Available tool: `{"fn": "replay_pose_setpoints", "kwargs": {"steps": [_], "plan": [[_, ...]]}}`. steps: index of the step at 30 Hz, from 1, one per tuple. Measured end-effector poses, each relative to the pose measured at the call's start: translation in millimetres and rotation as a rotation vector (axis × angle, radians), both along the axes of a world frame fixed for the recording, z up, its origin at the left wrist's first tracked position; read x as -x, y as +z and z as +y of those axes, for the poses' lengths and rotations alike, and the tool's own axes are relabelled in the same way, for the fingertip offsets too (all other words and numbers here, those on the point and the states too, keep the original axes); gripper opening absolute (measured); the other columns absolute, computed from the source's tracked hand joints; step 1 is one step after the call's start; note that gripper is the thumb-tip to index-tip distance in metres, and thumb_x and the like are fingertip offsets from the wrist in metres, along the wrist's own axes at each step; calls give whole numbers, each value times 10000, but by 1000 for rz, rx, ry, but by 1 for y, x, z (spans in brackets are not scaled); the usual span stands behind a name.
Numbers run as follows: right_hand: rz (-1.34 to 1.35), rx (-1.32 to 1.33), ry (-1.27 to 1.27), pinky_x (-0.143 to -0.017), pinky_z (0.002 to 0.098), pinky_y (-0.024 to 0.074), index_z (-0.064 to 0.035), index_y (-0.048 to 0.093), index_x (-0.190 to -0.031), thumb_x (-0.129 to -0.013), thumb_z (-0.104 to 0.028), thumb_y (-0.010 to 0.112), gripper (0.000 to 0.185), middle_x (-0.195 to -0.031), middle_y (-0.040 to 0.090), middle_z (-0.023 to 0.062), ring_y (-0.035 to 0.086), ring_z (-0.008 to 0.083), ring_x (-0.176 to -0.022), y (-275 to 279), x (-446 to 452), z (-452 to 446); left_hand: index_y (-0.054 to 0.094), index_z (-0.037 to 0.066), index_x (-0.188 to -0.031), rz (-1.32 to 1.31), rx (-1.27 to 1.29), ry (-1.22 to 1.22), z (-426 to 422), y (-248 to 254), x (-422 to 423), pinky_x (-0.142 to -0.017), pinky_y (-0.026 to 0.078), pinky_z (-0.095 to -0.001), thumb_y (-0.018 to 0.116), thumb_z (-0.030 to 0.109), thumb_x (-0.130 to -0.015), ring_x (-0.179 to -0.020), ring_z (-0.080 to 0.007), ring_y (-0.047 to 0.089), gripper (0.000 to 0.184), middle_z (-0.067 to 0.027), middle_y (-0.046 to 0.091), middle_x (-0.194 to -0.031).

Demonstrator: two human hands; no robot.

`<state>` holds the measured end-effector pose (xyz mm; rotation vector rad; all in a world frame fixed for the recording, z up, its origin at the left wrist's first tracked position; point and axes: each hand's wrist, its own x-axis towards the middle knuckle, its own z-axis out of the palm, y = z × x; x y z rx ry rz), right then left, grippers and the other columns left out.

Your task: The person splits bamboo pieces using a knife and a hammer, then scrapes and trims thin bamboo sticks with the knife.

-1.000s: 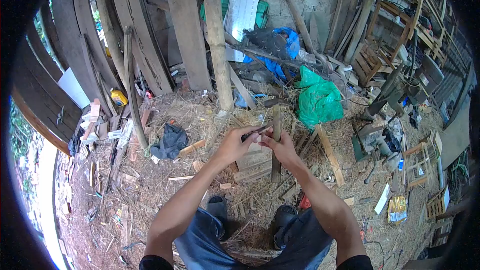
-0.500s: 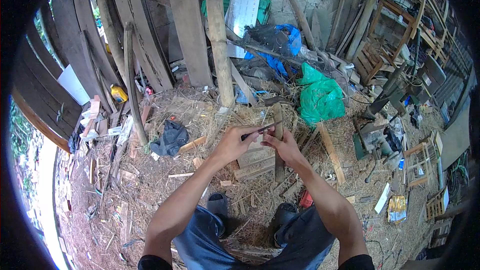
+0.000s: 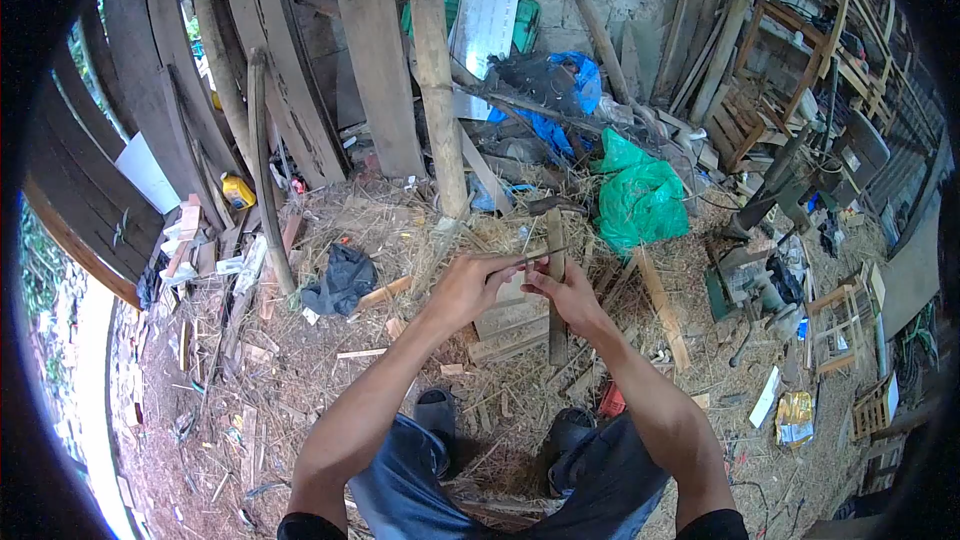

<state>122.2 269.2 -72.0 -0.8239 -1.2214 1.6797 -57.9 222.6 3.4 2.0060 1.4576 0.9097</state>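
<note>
Near the middle of the view, my left hand (image 3: pixel 468 286) is closed around a slim dark knife-like tool (image 3: pixel 540 258); its handle is hidden by the fingers. The thin blade-like part points right, towards my right hand (image 3: pixel 566 292). My right hand is closed in a pinch, with its fingertips almost meeting those of the left. A small pale piece shows between the fingertips, too small to name. A narrow weathered wooden strip (image 3: pixel 557 335) runs behind my right hand; whether the hand touches it, I cannot tell. Pale boards (image 3: pixel 507 330) lie below the hands.
Straw and wood scraps cover the ground. A green plastic bag (image 3: pixel 643 202) lies ahead to the right, a black bag (image 3: pixel 341 278) to the left. A wooden post (image 3: pixel 434 90) rises ahead. Machinery (image 3: pixel 745 275) stands at the right. My sandalled feet (image 3: pixel 436 415) are below.
My left hand has turned slightly, so the tool's dark handle is now covered and its blade lies a little lower. My right hand stays almost in place.
</note>
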Motion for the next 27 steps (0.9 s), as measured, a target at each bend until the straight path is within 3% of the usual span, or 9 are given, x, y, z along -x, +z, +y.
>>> {"fn": "replay_pose_setpoints", "kwargs": {"steps": [4,7,12,18,23,27], "plan": [[25,-14,6,-849,342,519,-30,464,-997,-875,-57,591,179,-956,565,50,583,158,-896,-1,0,-1,646,53,-1071,54,-66,-3,-1,2,-3,-706,499,-375,573,119,-856,-802,-327,642,236,-188,657,-928],[28,-14,9,-844,344,523,-30,462,-995,-874,-50,588,176,-948,564,51,584,158,-891,0,-1,2,656,70,-1051,51,-19,17,-2,6,-5,-724,498,-397,547,59,-842,-824,-338,636,235,-178,653,-940],[32,-9,18,-801,343,543,-56,469,-1007,-873,-21,569,170,-956,534,19,563,140,-898,-5,-2,4,645,53,-1075,-29,-20,-25,3,-4,0,-766,489,-382,578,143,-863,-864,-330,640,240,-175,660,-960],[16,-3,17,-828,336,525,-20,463,-1037,-874,-36,574,198,-984,544,55,569,165,-926,1,-5,-6,636,45,-1083,-26,66,-56,-1,-2,3,-824,468,-388,568,109,-852,-937,-342,617,249,-177,641,-1023],[-186,31,47,-839,322,502,-2,429,-1088,-877,-55,574,262,-1001,539,87,580,178,-932,1,-12,-11,634,38,-1084,-48,57,-93,-11,-4,5,-835,465,-391,563,119,-859,-950,-342,615,249,-189,638,-1028],[-94,40,76,-843,315,497,-2,419,-1097,-870,-51,580,283,-1012,537,87,586,184,-918,-4,-12,-13,633,37,-1086,-74,86,-96,-11,-10,3,-832,466,-396,560,119,-860,-939,-342,618,251,-194,639,-1020]]}}
